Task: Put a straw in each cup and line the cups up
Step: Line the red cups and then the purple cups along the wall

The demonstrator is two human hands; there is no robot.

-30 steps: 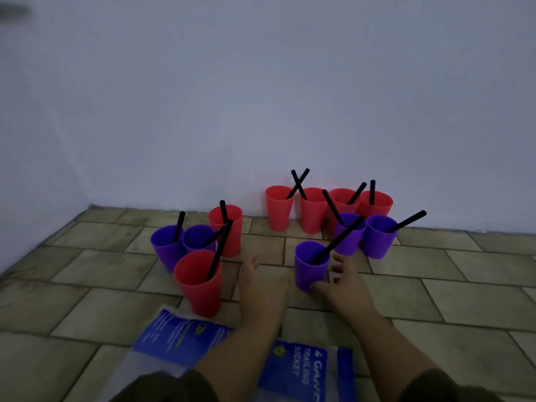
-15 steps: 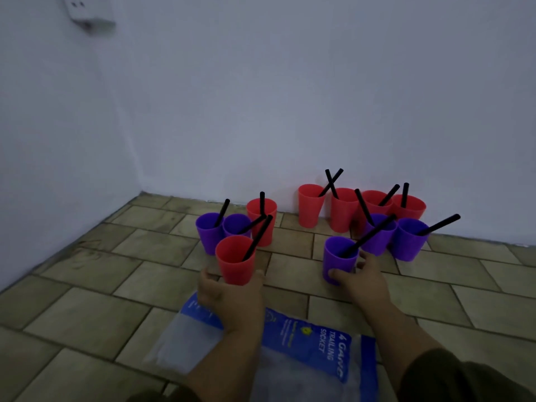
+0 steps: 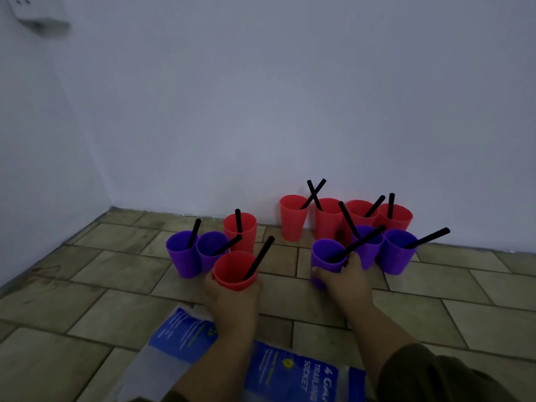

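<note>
Both hands are busy. The left hand (image 3: 232,303) sits low and left of centre, fingers curled round the front red cup (image 3: 232,274), whose black straw (image 3: 259,256) leans up to the right. Whether that cup is off the tiles cannot be told. Just right of centre, the right hand (image 3: 346,282) clasps the near purple cup (image 3: 319,264), thumb on its left wall, with a long straw (image 3: 359,243) slanting up and right across the cups behind.

Moving outward, a pair of purple cups (image 3: 182,256) stands touching just left of the front red cup, each with a straw, and a lone red cup (image 3: 246,230) with an upright straw stands behind them. Right of the near purple cup are two more purple cups (image 3: 398,256), side by side. Behind those, a row of red cups (image 3: 327,224) stands against the white wall (image 3: 261,111), the two leftmost straws crossing in an X.

At the bottom of the frame a blue-and-clear plastic packet (image 3: 272,369) lies on the tiled floor (image 3: 116,309) under both forearms. A blurred white fitting (image 3: 37,15) sits on the wall at upper left.
</note>
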